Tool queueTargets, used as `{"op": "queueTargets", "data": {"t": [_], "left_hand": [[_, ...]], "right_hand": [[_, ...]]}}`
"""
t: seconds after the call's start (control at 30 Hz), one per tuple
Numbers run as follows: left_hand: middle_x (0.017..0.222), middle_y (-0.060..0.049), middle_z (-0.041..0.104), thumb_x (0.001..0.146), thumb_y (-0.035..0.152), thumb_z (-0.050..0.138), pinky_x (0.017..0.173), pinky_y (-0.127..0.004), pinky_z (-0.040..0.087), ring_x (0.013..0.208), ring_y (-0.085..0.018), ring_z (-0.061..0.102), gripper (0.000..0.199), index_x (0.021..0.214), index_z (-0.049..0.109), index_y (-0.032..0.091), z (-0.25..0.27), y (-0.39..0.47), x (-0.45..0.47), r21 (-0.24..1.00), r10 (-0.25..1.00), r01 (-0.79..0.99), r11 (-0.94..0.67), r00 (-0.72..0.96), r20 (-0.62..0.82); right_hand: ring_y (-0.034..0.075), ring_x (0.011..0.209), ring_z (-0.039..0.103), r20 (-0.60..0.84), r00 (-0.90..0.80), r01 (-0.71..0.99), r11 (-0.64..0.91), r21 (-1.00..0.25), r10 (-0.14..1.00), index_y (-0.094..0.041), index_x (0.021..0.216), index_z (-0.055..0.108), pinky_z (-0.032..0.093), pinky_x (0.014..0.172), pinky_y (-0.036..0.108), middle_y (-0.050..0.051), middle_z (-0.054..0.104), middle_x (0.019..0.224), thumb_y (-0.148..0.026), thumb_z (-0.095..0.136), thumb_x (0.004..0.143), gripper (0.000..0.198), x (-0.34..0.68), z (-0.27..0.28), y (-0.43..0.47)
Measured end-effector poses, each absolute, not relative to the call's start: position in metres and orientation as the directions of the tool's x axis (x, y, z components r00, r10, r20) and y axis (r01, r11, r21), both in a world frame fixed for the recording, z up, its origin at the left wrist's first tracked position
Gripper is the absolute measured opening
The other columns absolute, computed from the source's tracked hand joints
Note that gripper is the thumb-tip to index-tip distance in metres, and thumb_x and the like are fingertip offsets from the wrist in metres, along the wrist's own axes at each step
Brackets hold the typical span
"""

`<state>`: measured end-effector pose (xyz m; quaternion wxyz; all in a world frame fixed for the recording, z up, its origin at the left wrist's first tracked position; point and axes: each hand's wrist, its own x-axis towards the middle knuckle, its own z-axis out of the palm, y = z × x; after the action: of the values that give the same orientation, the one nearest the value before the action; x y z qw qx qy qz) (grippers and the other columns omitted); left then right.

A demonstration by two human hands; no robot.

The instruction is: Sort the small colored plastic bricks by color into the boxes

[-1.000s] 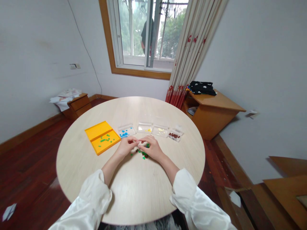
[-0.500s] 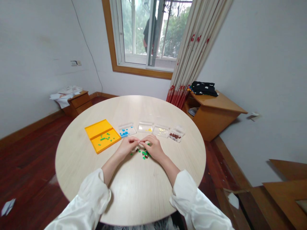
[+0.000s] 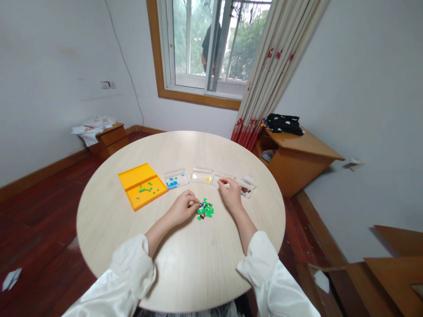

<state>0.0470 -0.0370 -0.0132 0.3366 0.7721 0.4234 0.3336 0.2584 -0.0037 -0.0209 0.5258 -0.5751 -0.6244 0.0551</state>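
Note:
A small heap of green, brown and blue toy bricks (image 3: 205,209) lies on the round table. At its left edge is my left hand (image 3: 183,208), thumb and fingers pinched together; whatever is between them is too small to name. My right hand (image 3: 231,193) is over the near side of a clear box (image 3: 216,177), and its fingertips are pinched too. I cannot make out what they hold, and the hand hides most of that box's contents. Just right of it stands a clear box of brown bricks (image 3: 245,190), partly covered by the hand.
Farther left are a clear box with yellow bricks (image 3: 206,179), another with blue bricks (image 3: 172,182), and an open yellow case (image 3: 142,174) holding several green bricks. The pale round table (image 3: 185,264) stands before a window. A wooden cabinet (image 3: 297,163) is beyond its right edge.
My hands, fingertips together above the heap before, have parted. My right hand has moved right and forward to the clear box. My left hand has come slightly right, and the heap shows more fully.

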Motion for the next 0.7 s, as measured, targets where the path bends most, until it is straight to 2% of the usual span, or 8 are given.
{"op": "queueTargets", "data": {"t": [0.3, 0.57, 0.7], "left_hand": [[0.088, -0.006, 0.055, 0.078, 0.017, 0.056, 0.083, -0.032, 0.042, 0.087, -0.018, 0.053, 0.018, 0.085, 0.073, 0.02, -0.021, -0.038, 0.05, 0.705, 0.833, 0.506, -0.496, 0.505, 0.224], [0.085, -0.006, 0.056, 0.081, 0.019, 0.053, 0.081, -0.032, 0.041, 0.084, -0.018, 0.053, 0.022, 0.072, 0.073, 0.02, -0.021, -0.039, 0.056, 0.678, 0.825, 0.535, -0.503, 0.53, 0.195], [0.083, -0.006, 0.058, 0.081, 0.017, 0.052, 0.082, -0.032, 0.041, 0.084, -0.018, 0.055, 0.022, 0.077, 0.074, 0.02, -0.018, -0.038, 0.054, 0.663, 0.836, 0.562, -0.494, 0.518, 0.184]], "right_hand": [[0.023, 0.076, 0.061, 0.586, 0.268, 0.736, 0.23, -0.637, 0.765, -0.015, 0.083, 0.071, 0.046, 0.076, 0.037, 0.01, 0.071, 0.08, -0.028, 0.051, 0.076, 0.024, 0.281, -0.036, 0.016], [0.023, 0.075, 0.061, 0.581, 0.231, 0.722, 0.263, -0.64, 0.781, -0.016, 0.085, 0.071, 0.047, 0.075, 0.037, 0.009, 0.071, 0.079, -0.027, 0.053, 0.076, 0.023, 0.277, -0.036, 0.016], [0.023, 0.074, 0.061, 0.58, 0.225, 0.715, 0.271, -0.644, 0.783, -0.016, 0.084, 0.071, 0.047, 0.076, 0.037, 0.009, 0.071, 0.079, -0.025, 0.052, 0.076, 0.023, 0.274, -0.035, 0.015]]}}
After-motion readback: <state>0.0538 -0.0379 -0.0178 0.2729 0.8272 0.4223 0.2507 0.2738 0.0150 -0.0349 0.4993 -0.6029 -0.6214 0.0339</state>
